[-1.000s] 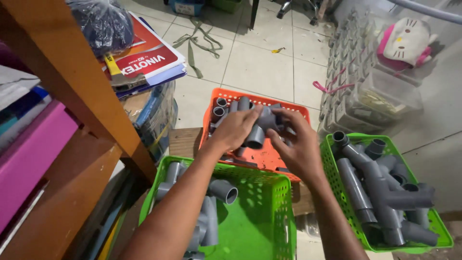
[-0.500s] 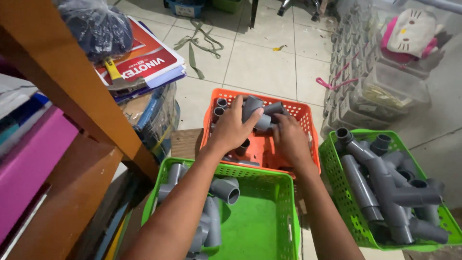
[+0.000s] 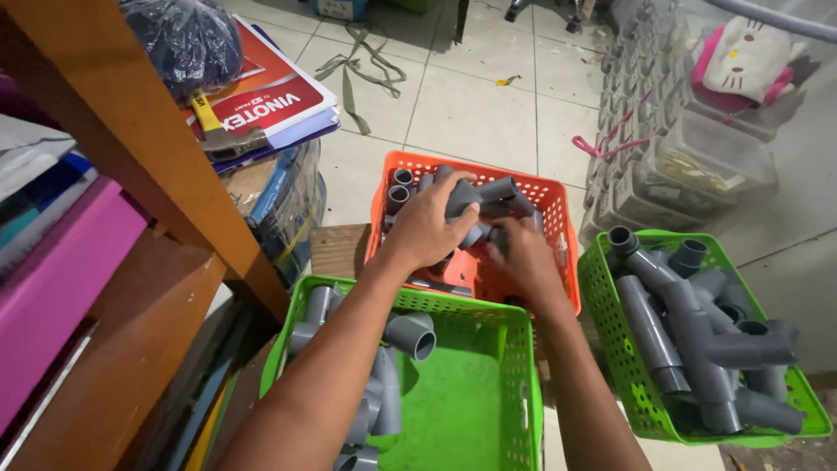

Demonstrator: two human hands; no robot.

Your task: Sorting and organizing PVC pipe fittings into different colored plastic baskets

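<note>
A person's left hand (image 3: pixel 427 228) is closing its fingers around a grey plastic pipe fitting (image 3: pixel 459 199), gripping it from above, while the right hand (image 3: pixel 521 255) is pressing down just beside it among more grey fittings; whether that hand is clasping one of them cannot be told, since its fingers are curling out of sight. Both hands are working inside an orange perforated plastic basket (image 3: pixel 558 218), where the gripped fitting is lying on top of a small heap of short grey elbows and couplings (image 3: pixel 403 187). Just below the grip, nearer the person, a bright green perforated plastic basket (image 3: pixel 471 392) is sitting under the forearms, holding a few grey elbow fittings (image 3: pixel 384 366) along its left side. To the right of the grip, a second green plastic basket (image 3: pixel 602 288) is carrying longer grey tee and branch pipes (image 3: pixel 697 340) stacked on one another. To the left of the grip, an orange-brown wooden shelf post (image 3: pixel 148 148) is slanting past a stack of red-covered catalogues (image 3: pixel 270 105) with a dark blue plastic bag (image 3: pixel 183 39) on top. Beyond the grip, pale floor tiles (image 3: pixel 488 113) are showing, with clear plastic storage boxes (image 3: pixel 680 166) standing off to the right.
</note>
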